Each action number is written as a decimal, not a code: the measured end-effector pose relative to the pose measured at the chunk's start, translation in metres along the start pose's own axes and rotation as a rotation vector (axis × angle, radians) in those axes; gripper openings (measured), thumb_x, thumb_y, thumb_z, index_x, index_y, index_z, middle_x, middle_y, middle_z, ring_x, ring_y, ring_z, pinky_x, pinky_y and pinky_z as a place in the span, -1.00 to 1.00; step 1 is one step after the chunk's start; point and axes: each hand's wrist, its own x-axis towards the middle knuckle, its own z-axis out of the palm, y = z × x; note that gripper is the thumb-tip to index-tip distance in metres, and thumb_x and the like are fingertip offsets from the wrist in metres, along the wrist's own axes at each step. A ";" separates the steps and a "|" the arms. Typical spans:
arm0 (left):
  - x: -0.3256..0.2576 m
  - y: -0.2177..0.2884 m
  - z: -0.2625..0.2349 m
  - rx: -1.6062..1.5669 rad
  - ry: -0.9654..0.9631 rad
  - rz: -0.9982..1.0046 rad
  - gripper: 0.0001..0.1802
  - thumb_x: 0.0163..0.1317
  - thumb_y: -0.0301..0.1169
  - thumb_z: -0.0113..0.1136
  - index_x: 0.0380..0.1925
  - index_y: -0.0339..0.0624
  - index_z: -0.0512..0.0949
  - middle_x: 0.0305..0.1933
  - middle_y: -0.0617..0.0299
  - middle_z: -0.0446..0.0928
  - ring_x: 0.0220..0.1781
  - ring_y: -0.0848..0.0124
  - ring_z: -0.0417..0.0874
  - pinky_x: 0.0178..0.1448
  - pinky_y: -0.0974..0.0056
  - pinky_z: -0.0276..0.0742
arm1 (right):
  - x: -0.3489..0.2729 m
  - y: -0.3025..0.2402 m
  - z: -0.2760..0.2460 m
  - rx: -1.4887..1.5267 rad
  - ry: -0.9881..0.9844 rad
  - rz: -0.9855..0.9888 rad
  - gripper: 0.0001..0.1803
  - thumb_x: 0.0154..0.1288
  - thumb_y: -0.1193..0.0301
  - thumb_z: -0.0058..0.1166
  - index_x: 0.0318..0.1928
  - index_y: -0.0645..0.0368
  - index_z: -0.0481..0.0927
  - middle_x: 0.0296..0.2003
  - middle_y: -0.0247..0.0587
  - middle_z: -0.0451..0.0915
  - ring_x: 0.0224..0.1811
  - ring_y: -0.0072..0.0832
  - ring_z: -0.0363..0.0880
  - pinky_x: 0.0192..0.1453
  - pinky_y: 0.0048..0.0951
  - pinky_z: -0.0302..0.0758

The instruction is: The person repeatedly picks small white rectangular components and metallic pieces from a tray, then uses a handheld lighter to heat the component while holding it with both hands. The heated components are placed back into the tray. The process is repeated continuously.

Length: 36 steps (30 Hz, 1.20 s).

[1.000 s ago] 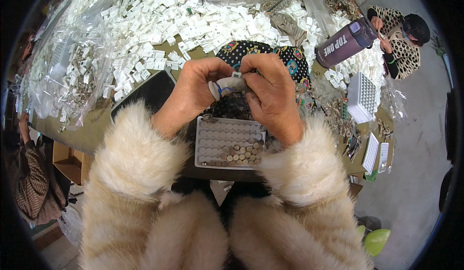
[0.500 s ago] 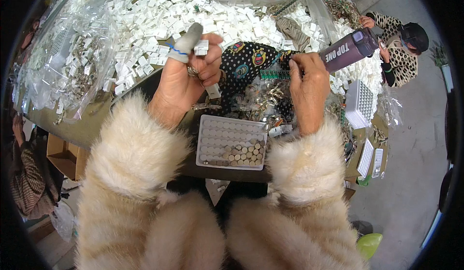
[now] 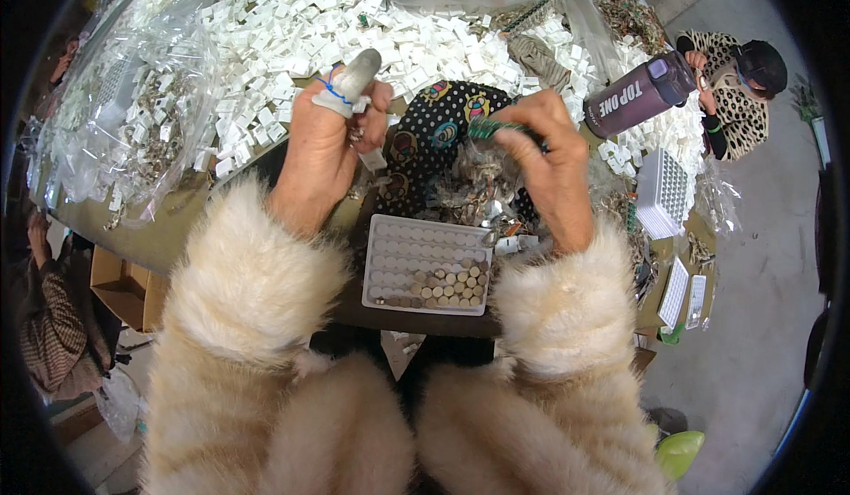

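My left hand (image 3: pixel 320 145) is closed, its thumb covered by a grey finger sleeve (image 3: pixel 357 72) tied with blue string. A small white plastic piece (image 3: pixel 374 158) pokes out below its curled fingers. My right hand (image 3: pixel 553 154) pinches one end of a narrow green strip (image 3: pixel 487 128), perhaps a circuit board, above a patterned black dotted cloth (image 3: pixel 414 132). Under the strip lies a heap of small metal and clear plastic bits (image 3: pixel 482 181). Nearer me, a white tray (image 3: pixel 390 256) with round pockets holds several silver discs (image 3: pixel 460 287) like button cells.
A large pile of white plastic pieces (image 3: pixel 266 43) covers the table's far side. A purple bottle (image 3: pixel 633 96) lies at the right, near stacked white trays (image 3: pixel 660 196). Clear bags (image 3: pixel 168 61) lie at left. A person in spotted clothing (image 3: pixel 735 96) works at far right.
My right hand has picked up the green strip from the cloth and tilted it. My left hand has shifted slightly left and turned; the white piece by its thumb no longer shows.
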 end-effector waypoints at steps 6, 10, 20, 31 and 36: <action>0.012 0.005 -0.011 0.213 0.249 0.320 -0.79 0.42 -0.53 0.11 0.01 -0.28 0.57 -0.30 0.27 0.56 -0.51 0.56 0.46 -0.45 0.44 0.32 | 0.000 -0.017 0.002 0.707 0.246 0.187 -0.77 0.42 0.55 0.18 0.04 0.37 0.62 -0.10 -0.25 0.61 -0.33 -0.62 0.53 -0.22 -0.59 0.52; 0.014 0.000 -0.016 1.279 0.128 0.309 -0.84 0.35 -0.54 0.18 -0.18 -0.12 0.72 -0.39 0.24 0.65 -0.36 0.38 0.66 -0.24 0.32 0.55 | -0.005 -0.025 0.002 0.653 0.141 0.246 -0.69 0.33 0.59 0.25 0.08 0.31 0.66 -0.14 -0.33 0.63 -0.23 -0.59 0.55 -0.13 -0.58 0.50; 0.009 -0.018 -0.017 1.707 -0.213 0.361 -0.59 0.14 -0.64 0.17 -0.01 -0.03 0.61 -0.13 0.05 0.66 -0.13 -0.04 0.69 -0.13 0.01 0.61 | -0.002 -0.024 0.018 0.288 -0.070 -0.010 -0.68 0.14 0.68 0.31 -0.06 0.26 0.71 -0.22 -0.22 0.62 -0.13 -0.44 0.60 0.01 -0.48 0.49; 0.002 -0.019 0.012 0.423 -0.155 0.152 -0.76 0.24 -0.74 0.27 -0.13 -0.24 0.60 -0.30 0.41 0.65 -0.29 0.67 0.54 -0.19 0.52 0.47 | -0.005 -0.030 0.018 0.341 -0.182 0.115 -0.74 0.15 0.61 0.35 -0.10 0.28 0.72 -0.30 -0.23 0.63 -0.20 -0.49 0.59 -0.04 -0.52 0.48; -0.006 -0.011 0.018 0.391 -0.002 0.305 -0.71 0.21 -0.75 0.28 -0.09 -0.27 0.69 -0.26 0.35 0.66 -0.27 0.62 0.57 -0.16 0.50 0.51 | -0.003 -0.030 0.020 0.396 0.076 0.149 -0.73 0.17 0.64 0.31 -0.08 0.27 0.73 -0.25 -0.26 0.65 -0.15 -0.53 0.59 -0.02 -0.53 0.47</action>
